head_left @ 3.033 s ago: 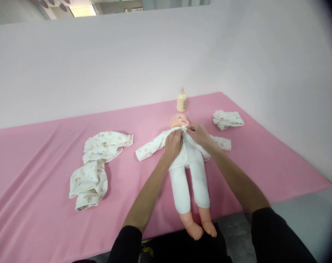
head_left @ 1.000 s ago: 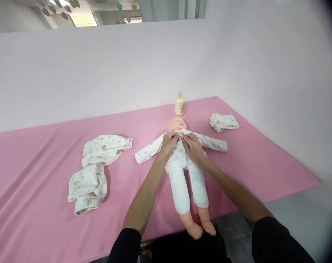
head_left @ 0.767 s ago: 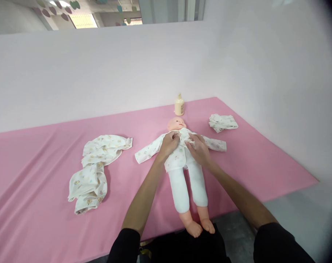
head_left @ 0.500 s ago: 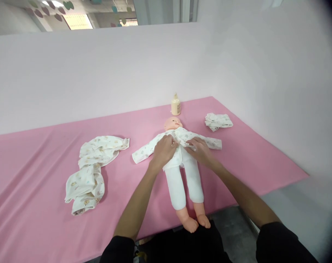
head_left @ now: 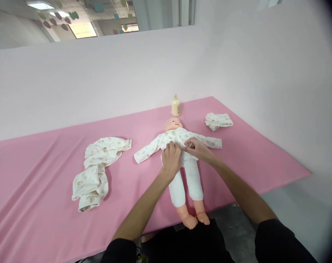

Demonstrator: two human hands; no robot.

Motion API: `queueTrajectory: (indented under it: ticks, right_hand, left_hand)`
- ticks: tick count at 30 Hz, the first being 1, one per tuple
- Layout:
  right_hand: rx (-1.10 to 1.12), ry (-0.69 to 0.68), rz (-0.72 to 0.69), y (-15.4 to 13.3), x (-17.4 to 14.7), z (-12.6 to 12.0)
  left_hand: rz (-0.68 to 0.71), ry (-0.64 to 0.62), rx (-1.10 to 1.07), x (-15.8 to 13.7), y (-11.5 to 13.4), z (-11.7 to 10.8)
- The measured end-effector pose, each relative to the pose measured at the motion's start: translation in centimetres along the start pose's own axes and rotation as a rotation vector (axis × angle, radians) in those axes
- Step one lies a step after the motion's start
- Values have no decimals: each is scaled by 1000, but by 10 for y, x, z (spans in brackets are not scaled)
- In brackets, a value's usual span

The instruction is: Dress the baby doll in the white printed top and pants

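Note:
A baby doll (head_left: pixel 192 177) lies on its back on a pink-covered table, head away from me and feet at the near edge. It wears a white patterned baby shirt (head_left: pixel 146 149), both sleeves stretched outward. My left hand (head_left: pixel 171 157) is closed at the middle of the doll's chest, its fingertips on the shirt's front and partly hidden. Just to its right, my right hand (head_left: pixel 197 149) pinches the shirt's front edge between thumb and fingers. The two hands are close together over the doll's belly.
Crumpled patterned baby clothes (head_left: pixel 100 157) lie to the left on the pink cover (head_left: pixel 56 175). Beyond the doll's head stands a cream pump bottle (head_left: pixel 176 106). A folded patterned cloth (head_left: pixel 219 121) rests at the back right. White walls (head_left: pixel 108 76) border the table behind and on the right.
My left hand has moved down and to the right across the doll's chest, closer to my right hand. The shirt's front is now drawn further over the chest. My right hand has shifted only slightly.

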State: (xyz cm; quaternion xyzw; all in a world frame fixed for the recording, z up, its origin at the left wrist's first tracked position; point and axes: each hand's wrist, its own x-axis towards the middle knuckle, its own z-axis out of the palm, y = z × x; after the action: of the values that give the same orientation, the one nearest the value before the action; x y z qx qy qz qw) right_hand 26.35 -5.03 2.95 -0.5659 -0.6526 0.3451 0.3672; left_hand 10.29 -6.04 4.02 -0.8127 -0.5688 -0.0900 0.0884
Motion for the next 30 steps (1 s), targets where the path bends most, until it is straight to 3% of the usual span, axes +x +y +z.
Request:
queueTrajectory:
  ticks: [4,9,17,24,30]
  right_hand:
    - [-39,70,-76,-1,1,2]
    - [43,-3,-34,2,-2,5]
    - [58,22,-20,-1,-4,8]
    - [38,50,-50,2,-5,10]
    - [42,58,-29,0,-6,10]
  left_hand:
    - [-56,66,-34,5,-4,8]
    - [-100,167,-205,10,-16,21]
    - [-111,157,-493,7,-30,24]
    - [-81,151,-347,10,-25,22]
    - [-47,152,-355,16,-29,23]
